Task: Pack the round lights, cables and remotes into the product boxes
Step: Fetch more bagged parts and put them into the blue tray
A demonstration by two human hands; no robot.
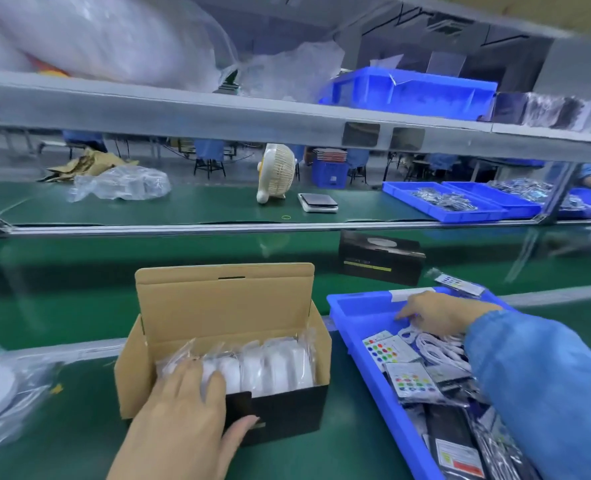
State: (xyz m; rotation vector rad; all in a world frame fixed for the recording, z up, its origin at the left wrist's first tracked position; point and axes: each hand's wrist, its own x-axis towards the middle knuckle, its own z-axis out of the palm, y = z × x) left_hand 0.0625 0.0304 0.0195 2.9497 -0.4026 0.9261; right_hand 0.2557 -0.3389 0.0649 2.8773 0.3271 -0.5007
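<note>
Cardboard product box (pixel 225 344), lights bagged inside, steadied by left hand (pixel 183 410), fingers flat, gripping nothing. Right hand (pixel 436 315) curls over white cables (pixel 436 348) in blue tray (pixel 353 310); grasp unclear. Best lift one coil only.

Views: one, a wide-angle head camera; no second view shares the scene.
Facing: forward and down over the green bench (pixel 79 445).
Near: open product box (pixel 225 341) and blue tray (pixel 353 310), close below.
Far: upper shelf (pixel 183 109), bowed by the lens.
</note>
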